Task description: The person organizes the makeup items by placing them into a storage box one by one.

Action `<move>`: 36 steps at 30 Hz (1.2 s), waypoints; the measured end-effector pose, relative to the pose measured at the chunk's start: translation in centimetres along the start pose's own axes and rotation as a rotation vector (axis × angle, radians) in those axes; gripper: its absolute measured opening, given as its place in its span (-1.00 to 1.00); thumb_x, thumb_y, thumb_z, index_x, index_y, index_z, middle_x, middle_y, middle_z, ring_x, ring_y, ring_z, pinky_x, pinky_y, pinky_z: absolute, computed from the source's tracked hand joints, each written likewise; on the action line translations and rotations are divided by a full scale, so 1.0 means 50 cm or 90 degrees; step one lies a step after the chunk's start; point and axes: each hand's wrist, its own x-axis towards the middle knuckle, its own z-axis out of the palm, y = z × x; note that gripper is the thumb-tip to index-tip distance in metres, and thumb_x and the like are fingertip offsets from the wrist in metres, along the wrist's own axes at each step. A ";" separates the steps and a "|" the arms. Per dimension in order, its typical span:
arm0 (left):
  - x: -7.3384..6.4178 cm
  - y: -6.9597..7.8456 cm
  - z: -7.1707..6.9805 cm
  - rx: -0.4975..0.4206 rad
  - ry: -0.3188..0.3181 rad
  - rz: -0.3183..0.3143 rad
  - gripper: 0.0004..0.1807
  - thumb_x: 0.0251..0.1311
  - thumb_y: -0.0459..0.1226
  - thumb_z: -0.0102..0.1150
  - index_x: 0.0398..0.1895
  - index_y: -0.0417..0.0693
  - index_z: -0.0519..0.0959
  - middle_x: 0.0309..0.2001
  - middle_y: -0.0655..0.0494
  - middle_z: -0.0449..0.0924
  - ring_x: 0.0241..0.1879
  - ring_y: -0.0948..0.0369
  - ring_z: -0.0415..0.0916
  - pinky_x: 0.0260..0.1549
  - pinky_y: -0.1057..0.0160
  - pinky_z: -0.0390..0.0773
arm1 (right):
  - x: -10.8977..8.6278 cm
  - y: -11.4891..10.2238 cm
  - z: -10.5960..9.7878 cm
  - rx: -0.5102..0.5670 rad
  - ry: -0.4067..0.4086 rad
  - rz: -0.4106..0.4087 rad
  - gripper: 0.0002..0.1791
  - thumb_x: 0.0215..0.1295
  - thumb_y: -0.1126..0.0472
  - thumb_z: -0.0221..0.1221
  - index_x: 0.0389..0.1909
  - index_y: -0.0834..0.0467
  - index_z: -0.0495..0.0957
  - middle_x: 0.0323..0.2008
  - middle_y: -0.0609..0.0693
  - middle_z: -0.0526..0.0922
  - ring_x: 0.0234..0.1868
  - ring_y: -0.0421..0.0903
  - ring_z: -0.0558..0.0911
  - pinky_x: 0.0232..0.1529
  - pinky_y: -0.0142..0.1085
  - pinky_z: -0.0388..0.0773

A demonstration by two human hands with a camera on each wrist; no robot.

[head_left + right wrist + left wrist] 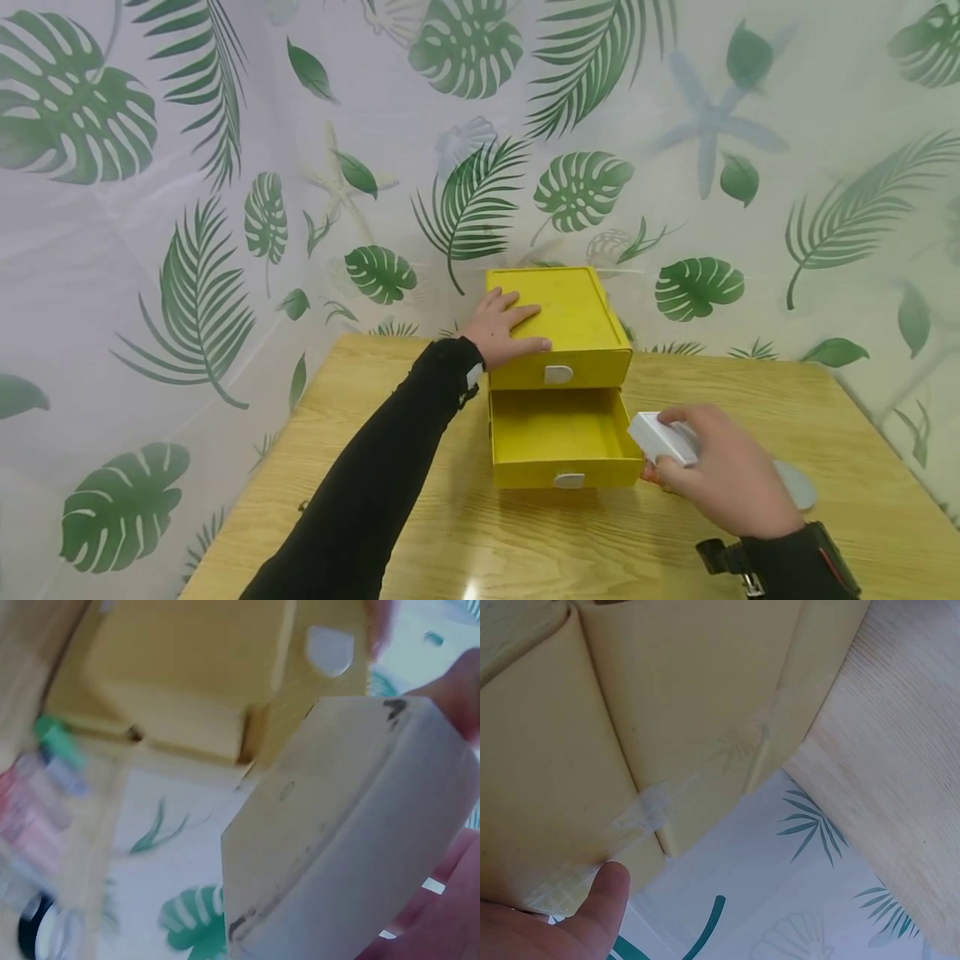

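Note:
A yellow two-drawer box (558, 304) stands on the table by the wall, its upper drawer (517, 377) closed. The lower drawer (555, 433) is pulled out, and its bare inside shows. My left hand (504, 329) rests on the box's top near the left edge, fingers spread. In the left wrist view a fingertip (613, 881) lies along the box's side, near clear tape. My right hand (731, 471) grips a small white box (352, 817) with scuffed, dark-marked edges, thumb and fingers on opposite sides. The white box is just right of the open drawer's front corner.
A red item (651, 473) lies by the drawer, partly behind my right hand. Beyond that hand is a grey round thing (797, 485). Blurred green (60, 741) and pink (34, 825) items show in the right wrist view. A leaf-patterned sheet (375, 167) hangs behind the table (420, 533).

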 end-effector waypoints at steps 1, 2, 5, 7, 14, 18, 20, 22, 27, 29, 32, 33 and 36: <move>0.001 0.000 0.001 0.002 0.000 0.000 -0.20 0.15 0.33 -0.01 0.42 0.26 0.21 0.47 0.03 -0.07 0.41 0.06 -0.38 0.32 -0.16 0.00 | 0.003 -0.011 0.001 0.002 0.003 -0.009 -0.50 0.07 0.07 0.27 0.05 0.11 0.46 -0.01 0.15 0.49 -0.29 0.01 0.44 -0.45 -0.19 0.44; 0.001 -0.001 0.002 0.002 -0.001 -0.001 -0.20 0.15 0.33 -0.02 0.42 0.27 0.20 0.47 0.03 -0.08 0.41 0.06 -0.39 0.32 -0.16 0.00 | 0.006 -0.023 0.002 0.004 0.005 -0.022 -0.51 0.07 0.07 0.27 0.05 0.09 0.47 -0.02 0.14 0.50 -0.30 0.00 0.45 -0.46 -0.20 0.44; 0.002 -0.001 0.002 0.005 0.000 -0.001 -0.21 0.15 0.33 -0.02 0.42 0.26 0.20 0.47 0.03 -0.07 0.41 0.07 -0.39 0.32 -0.16 0.01 | 0.019 -0.054 0.010 0.015 0.005 -0.055 -0.55 0.07 0.10 0.25 0.02 0.05 0.47 -0.02 0.12 0.51 -0.32 -0.01 0.45 -0.48 -0.22 0.44; 0.001 -0.001 0.001 0.004 -0.001 -0.004 -0.21 0.15 0.33 -0.02 0.42 0.27 0.20 0.47 0.04 -0.08 0.41 0.08 -0.39 0.32 -0.16 0.01 | 0.029 -0.073 0.018 0.031 0.003 -0.079 -0.58 0.07 0.12 0.25 0.00 0.03 0.47 -0.03 0.10 0.51 -0.33 -0.03 0.46 -0.48 -0.23 0.45; 0.000 0.001 0.000 0.008 -0.003 -0.015 -0.20 0.14 0.35 -0.04 0.42 0.30 0.20 0.47 0.06 -0.09 0.41 0.08 -0.39 0.32 -0.16 0.02 | 0.078 -0.121 0.063 0.006 -0.019 -0.141 -0.64 0.05 0.04 0.26 -0.09 -0.02 0.52 -0.19 -0.04 0.55 -0.38 -0.14 0.46 -0.45 -0.24 0.47; 0.001 0.000 0.001 0.006 0.001 -0.010 -0.21 0.15 0.33 -0.03 0.42 0.29 0.20 0.47 0.05 -0.08 0.41 0.08 -0.39 0.31 -0.17 0.04 | 0.105 -0.139 0.097 -0.019 -0.056 -0.143 -0.65 0.02 0.00 0.26 -0.12 -0.03 0.55 -0.23 -0.07 0.56 -0.42 -0.17 0.46 -0.46 -0.25 0.48; 0.000 0.000 0.002 0.005 0.002 -0.007 -0.21 0.15 0.33 -0.02 0.42 0.28 0.20 0.47 0.04 -0.08 0.41 0.07 -0.39 0.31 -0.17 0.04 | 0.117 -0.148 0.113 -0.025 -0.069 -0.140 -0.65 0.01 0.00 0.26 -0.14 -0.02 0.56 -0.25 -0.08 0.56 -0.43 -0.18 0.45 -0.46 -0.25 0.48; -0.001 0.000 0.003 0.006 0.005 -0.006 -0.22 0.16 0.32 -0.02 0.42 0.29 0.20 0.47 0.04 -0.08 0.41 0.07 -0.39 0.31 -0.16 0.04 | 0.127 -0.158 0.127 -0.031 -0.076 -0.143 -0.66 0.00 0.00 0.26 -0.16 -0.01 0.57 -0.28 -0.09 0.56 -0.46 -0.18 0.45 -0.45 -0.26 0.48; -0.003 -0.001 0.004 0.010 0.012 -0.006 -0.22 0.16 0.32 -0.02 0.41 0.29 0.20 0.47 0.04 -0.07 0.41 0.07 -0.38 0.32 -0.14 0.03 | 0.147 -0.183 0.156 -0.081 -0.098 -0.138 -0.66 0.03 -0.09 0.29 -0.21 -0.01 0.60 -0.36 -0.13 0.55 -0.50 -0.17 0.43 -0.42 -0.25 0.48; -0.004 -0.001 0.004 0.009 0.010 -0.003 -0.22 0.16 0.31 -0.01 0.42 0.28 0.20 0.47 0.04 -0.07 0.41 0.06 -0.38 0.32 -0.14 0.02 | 0.152 -0.192 0.166 -0.104 -0.106 -0.128 -0.67 0.02 -0.10 0.31 -0.23 -0.01 0.61 -0.41 -0.15 0.54 -0.51 -0.17 0.42 -0.42 -0.25 0.47; -0.003 -0.001 0.004 0.010 0.010 0.004 -0.22 0.16 0.31 -0.02 0.42 0.27 0.20 0.47 0.03 -0.07 0.41 0.06 -0.38 0.32 -0.15 0.02 | 0.159 -0.205 0.177 -0.127 -0.108 -0.116 -0.72 0.01 -0.08 0.32 -0.32 -0.02 0.63 -0.53 -0.17 0.52 -0.55 -0.16 0.41 -0.47 -0.26 0.45; -0.002 -0.001 0.004 0.010 0.012 0.005 -0.21 0.16 0.31 -0.02 0.42 0.26 0.20 0.46 0.03 -0.06 0.41 0.06 -0.38 0.32 -0.15 0.02 | 0.161 -0.210 0.180 -0.134 -0.105 -0.114 -0.74 0.00 -0.08 0.32 -0.36 -0.01 0.62 -0.57 -0.17 0.50 -0.57 -0.16 0.40 -0.50 -0.26 0.44; -0.003 -0.002 0.005 0.007 0.014 0.010 -0.21 0.16 0.31 -0.01 0.42 0.24 0.21 0.46 0.01 -0.05 0.41 0.05 -0.37 0.32 -0.16 0.03 | 0.166 -0.220 0.191 -0.140 -0.101 -0.105 -0.72 0.02 -0.13 0.31 -0.46 0.00 0.61 -0.65 -0.15 0.47 -0.62 -0.14 0.40 -0.58 -0.26 0.40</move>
